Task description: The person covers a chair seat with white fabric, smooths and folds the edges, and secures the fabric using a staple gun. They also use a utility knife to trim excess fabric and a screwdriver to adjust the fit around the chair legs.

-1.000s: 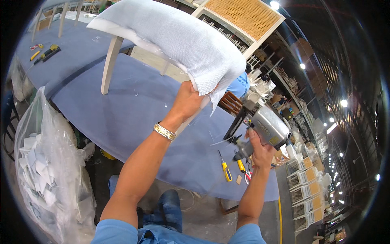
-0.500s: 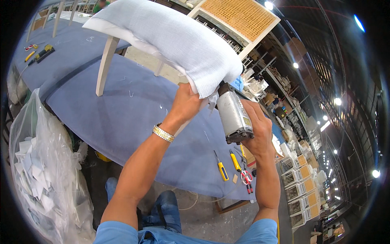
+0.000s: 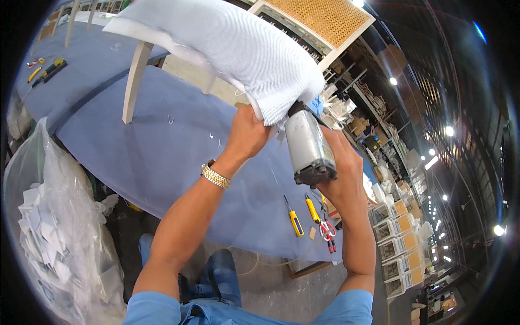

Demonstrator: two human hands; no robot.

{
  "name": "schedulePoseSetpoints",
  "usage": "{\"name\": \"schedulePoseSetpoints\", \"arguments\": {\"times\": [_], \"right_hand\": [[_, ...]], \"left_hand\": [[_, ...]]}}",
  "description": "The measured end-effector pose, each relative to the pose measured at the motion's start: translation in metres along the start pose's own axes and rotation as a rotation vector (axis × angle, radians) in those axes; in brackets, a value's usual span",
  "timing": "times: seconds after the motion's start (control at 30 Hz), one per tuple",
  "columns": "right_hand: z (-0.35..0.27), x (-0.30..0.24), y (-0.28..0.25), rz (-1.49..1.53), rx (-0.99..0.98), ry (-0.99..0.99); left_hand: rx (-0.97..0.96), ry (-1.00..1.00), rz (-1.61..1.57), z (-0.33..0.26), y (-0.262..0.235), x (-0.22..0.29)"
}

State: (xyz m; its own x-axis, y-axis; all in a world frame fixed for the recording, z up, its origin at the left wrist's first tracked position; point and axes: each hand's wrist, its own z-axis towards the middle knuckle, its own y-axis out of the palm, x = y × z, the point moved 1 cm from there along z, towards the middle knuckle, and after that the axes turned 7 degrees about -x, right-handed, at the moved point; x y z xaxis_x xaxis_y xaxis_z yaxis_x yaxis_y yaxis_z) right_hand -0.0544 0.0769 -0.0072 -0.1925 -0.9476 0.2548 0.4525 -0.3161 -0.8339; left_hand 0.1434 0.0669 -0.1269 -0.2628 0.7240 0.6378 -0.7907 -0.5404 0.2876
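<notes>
A chair seat (image 3: 227,46) wrapped in pale white-blue woven fabric stands tilted on the blue-grey covered table (image 3: 179,146), with a bare wooden leg (image 3: 136,81) at its left. My left hand (image 3: 248,132) is closed on the fabric edge at the seat's near right corner; its fingertips are hidden under the cloth. In my right hand (image 3: 345,168) is a silver and black staple gun (image 3: 307,142), its nose up against the same corner. The staple gun's body hides the handle and most of my right fingers.
A cane panel (image 3: 319,21) in a pale frame rises behind the seat. On the table's near right lie a yellow screwdriver (image 3: 295,222), a yellow cutter (image 3: 312,208) and red-handled scissors (image 3: 327,230). A clear plastic bag (image 3: 65,216) of white scraps stands at the left. White chair frames (image 3: 401,260) stand at the right.
The staple gun's rear end has swung slightly left and up, its nose still by the corner. My left hand keeps its hold on the fabric. The whole view has shifted a little.
</notes>
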Motion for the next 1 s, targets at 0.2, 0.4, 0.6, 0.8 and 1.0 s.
{"name": "schedulePoseSetpoints", "arguments": {"times": [0.2, 0.4, 0.6, 0.8, 1.0], "right_hand": [[-0.010, 0.009, 0.001, 0.046, 0.033, -0.071], [-0.008, 0.011, 0.008, -0.024, 0.040, -0.101], [-0.003, 0.000, 0.002, -0.022, -0.001, -0.049], [-0.004, 0.013, 0.007, 0.074, 0.014, -0.072], [-0.059, 0.040, 0.034, 0.392, 0.001, 0.190]], "left_hand": [[-0.031, -0.128, 0.186, -0.003, 0.001, 0.015], [0.019, -0.003, 0.142, -0.001, 0.002, 0.014], [0.032, 0.036, 0.150, -0.002, 0.003, 0.004], [0.056, 0.155, 0.336, -0.003, -0.001, 0.009], [0.067, 0.091, 0.167, -0.009, 0.005, 0.015]]}}
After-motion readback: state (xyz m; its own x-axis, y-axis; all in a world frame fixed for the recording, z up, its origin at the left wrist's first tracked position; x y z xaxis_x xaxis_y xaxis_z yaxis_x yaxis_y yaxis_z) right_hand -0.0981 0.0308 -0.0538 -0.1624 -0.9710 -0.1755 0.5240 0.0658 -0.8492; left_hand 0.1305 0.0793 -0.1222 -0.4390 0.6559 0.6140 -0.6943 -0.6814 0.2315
